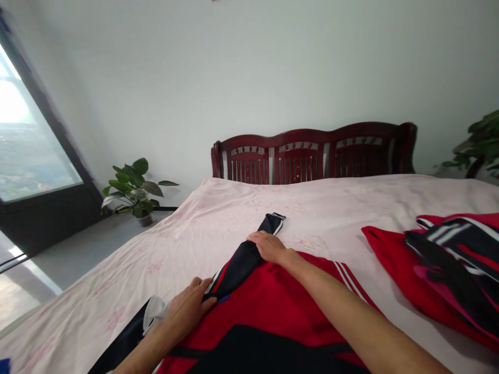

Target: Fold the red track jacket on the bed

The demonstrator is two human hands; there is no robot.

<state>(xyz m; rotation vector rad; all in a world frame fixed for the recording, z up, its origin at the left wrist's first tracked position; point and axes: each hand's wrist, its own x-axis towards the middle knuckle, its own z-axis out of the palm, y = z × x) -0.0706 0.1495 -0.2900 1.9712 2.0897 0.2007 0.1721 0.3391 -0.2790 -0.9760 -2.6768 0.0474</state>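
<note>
A red and navy jacket [273,296] with white stripes lies spread on the bed in front of me. Its navy sleeve [237,267], edged in white and red, is folded over the red body, and the striped cuff points toward the headboard. My left hand [187,309] pinches the sleeve near its lower end between thumb and fingers. Farther up, my right hand [268,246] lies across the sleeve with fingers stretched over it; its thumb is hidden. Beside my left wrist are a white piece of cloth [155,311] and a dark piece of fabric [125,337].
A pile of red and navy clothes [405,270] lies on the bed at the right. The pink floral bedsheet [156,259] reaches a dark wooden headboard [298,156]. One potted plant [136,187] stands on the floor at left by a glass door [31,124]; another plant [481,143] is far right.
</note>
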